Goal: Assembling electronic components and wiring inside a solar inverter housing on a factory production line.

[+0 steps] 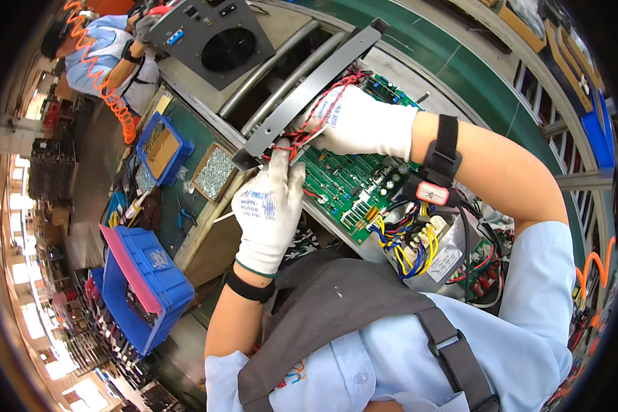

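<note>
My left fingers [279, 163] touch the red wires [293, 147] just beside the grey panel [309, 94], probably to steady them; my right hand [367, 123] curls over the same bundle; how far either is closed, or on what, I can't tell here.

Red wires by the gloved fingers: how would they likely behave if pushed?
The red wires would probably flop and bend rather than stay straight, since they are thin and already curve. They seem likely to move lightly, being slender. A push might also snag them, as they bunch together beside the grey bar.
</note>
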Demonstrator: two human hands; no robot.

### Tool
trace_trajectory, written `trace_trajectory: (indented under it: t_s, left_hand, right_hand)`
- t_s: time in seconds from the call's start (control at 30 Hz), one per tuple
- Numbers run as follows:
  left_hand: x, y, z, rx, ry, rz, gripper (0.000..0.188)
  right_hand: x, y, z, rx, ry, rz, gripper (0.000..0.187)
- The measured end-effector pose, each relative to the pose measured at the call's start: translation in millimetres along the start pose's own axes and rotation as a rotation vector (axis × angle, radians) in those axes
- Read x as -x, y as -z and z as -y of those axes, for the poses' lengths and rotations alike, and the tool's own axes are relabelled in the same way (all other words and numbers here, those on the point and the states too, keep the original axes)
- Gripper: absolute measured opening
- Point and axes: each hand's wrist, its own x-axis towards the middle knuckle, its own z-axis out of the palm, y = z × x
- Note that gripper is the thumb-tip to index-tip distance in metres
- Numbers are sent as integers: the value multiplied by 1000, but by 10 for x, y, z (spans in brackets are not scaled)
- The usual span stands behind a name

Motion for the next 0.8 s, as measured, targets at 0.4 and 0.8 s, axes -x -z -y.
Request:
trace_trajectory:
  t_s: [0.4,0.8]
  left_hand:
    - [-214,-57,9,-242,-118,23,22]
    - [-69,21,146,-117,-3,266,24]
  right_hand:
    - [96,320,279,-736,-302,5,26]
    - [113,493,423,-461,-82,157,27]
